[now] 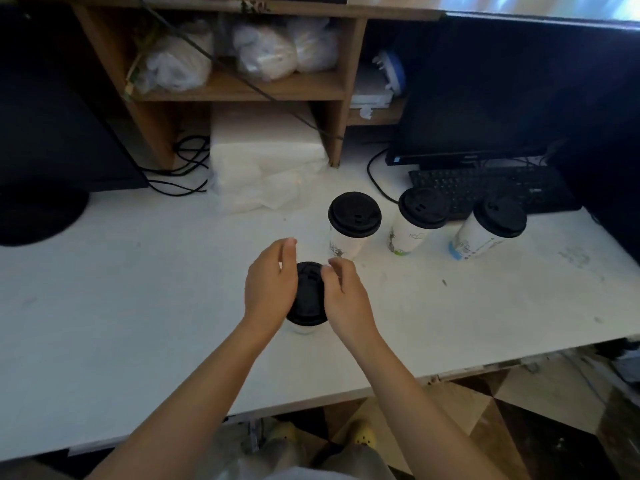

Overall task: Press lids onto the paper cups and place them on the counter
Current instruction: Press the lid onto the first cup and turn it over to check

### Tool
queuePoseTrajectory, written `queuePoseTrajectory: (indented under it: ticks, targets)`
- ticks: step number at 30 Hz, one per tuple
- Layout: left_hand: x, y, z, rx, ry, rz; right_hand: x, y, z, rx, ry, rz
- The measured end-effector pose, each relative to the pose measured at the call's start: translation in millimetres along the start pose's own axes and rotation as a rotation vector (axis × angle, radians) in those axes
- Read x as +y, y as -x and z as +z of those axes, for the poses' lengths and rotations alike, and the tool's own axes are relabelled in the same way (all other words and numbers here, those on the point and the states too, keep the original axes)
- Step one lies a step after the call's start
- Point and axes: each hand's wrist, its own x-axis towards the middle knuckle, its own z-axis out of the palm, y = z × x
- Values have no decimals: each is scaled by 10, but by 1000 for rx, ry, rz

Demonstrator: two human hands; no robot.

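On counter (138, 306), left hand (268, 289), right hand (346, 303) flank lidded cup (309, 299).

A single view is given, taken by a wide-angle camera worn on the head and aimed forward and down. The left hand (270, 292) and right hand (346, 303) are caught close, just below centre. Beyond them the counter (121, 306), wooden shelf (242, 88) and monitor (485, 91) are taken in; nearer than them, the floor (502, 410).
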Motion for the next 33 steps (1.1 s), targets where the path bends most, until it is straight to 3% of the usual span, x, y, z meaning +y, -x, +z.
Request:
queuePoseTrajectory:
  ticks: [7,14,17,21,25,27,29,33]
  targets:
    - [-135,145,229,-11,-203,42,130,-165,155,4,118,-114]
    - [-122,106,212,-45,-263,102,140,-215,145,-6,67,-125]
    - [-156,-8,95,-187,-273,207,109,-109,129,-28,-42,-88]
    - [-152,-242,-139,-599,-303,477,296,250,86,-193,-222,-108]
    - [-101,-394,-249,-811,-623,654,693,371,-18,-341,-221,-88]
    - [-40,-410,-261,-809,-768,669,789,316,-36,-440,-139,-93]
    - [40,-327,-208,-725,-784,576,768,220,-6,-525,-88,-106]
    - [66,-76,9,-525,-815,461,677,-9,127,-547,-90,-100]
